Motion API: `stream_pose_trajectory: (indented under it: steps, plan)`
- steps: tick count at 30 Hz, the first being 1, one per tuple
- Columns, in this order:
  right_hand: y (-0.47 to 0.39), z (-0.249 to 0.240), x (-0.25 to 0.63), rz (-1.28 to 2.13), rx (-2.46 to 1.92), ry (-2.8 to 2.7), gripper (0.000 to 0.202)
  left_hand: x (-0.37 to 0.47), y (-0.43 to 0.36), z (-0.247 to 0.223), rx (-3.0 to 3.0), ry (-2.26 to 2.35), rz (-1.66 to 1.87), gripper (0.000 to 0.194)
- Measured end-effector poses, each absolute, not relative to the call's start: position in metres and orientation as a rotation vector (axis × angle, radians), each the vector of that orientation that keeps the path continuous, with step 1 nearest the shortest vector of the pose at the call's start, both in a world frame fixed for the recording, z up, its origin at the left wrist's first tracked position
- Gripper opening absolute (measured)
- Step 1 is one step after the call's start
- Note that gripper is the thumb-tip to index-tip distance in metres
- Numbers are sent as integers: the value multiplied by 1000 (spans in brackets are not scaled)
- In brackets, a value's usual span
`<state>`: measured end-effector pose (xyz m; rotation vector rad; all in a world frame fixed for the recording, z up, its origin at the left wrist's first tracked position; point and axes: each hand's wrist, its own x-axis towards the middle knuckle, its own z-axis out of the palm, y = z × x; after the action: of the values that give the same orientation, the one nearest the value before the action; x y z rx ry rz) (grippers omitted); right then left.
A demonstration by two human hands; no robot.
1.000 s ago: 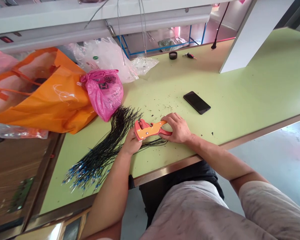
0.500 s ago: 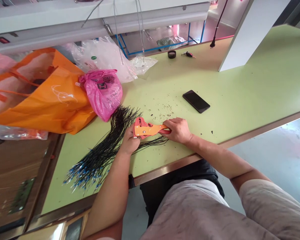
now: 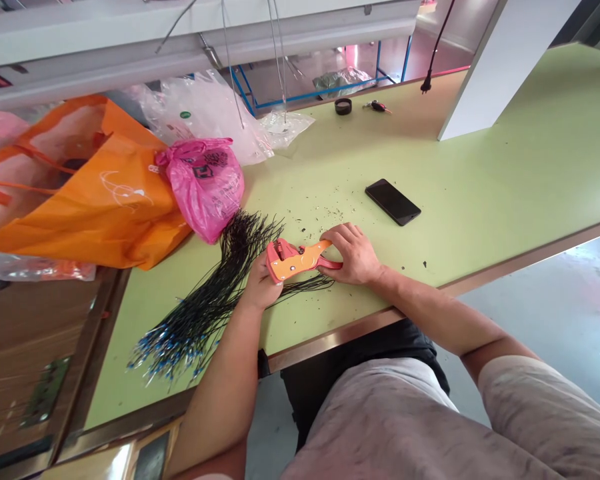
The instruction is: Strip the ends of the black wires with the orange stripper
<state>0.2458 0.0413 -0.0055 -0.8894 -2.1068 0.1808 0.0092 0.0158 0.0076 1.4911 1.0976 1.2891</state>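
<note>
My right hand (image 3: 354, 257) grips the handles of an orange and red wire stripper (image 3: 300, 262), and the handles are spread apart. At the tool's jaw end, my left hand (image 3: 261, 287) is closed, its fingers partly hidden behind the red head; what it holds does not show. Under and beside my left hand lies a large bundle of thin black wires (image 3: 200, 303) with blue and bare metallic ends toward the lower left. A smaller bunch of black wires (image 3: 305, 285) lies below the stripper, near the table's front edge.
Small dark scraps (image 3: 333, 217) dot the green table (image 3: 480, 193) beyond my hands. A black phone (image 3: 393, 202) lies to the right. Pink (image 3: 207, 190) and orange bags (image 3: 125, 200) stand at left. A tape roll (image 3: 343, 106), a white panel (image 3: 500, 67) and a hanging plug (image 3: 426, 84) are farther back.
The stripper's handles have opened from squeezed together to spread apart, as my right fingers loosened. Its head has tilted slightly downward. My left hand stays almost in place.
</note>
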Motion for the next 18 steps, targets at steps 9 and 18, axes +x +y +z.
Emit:
stream_pose_trajectory:
  steps: [9,18]
  plan:
    - [41,-5,246,215,-919,-2144,50,11,15,9,1481,994,1306,42]
    - [40,-6,246,125,-947,-2156,50,4,16,1,1476,962,1354,43]
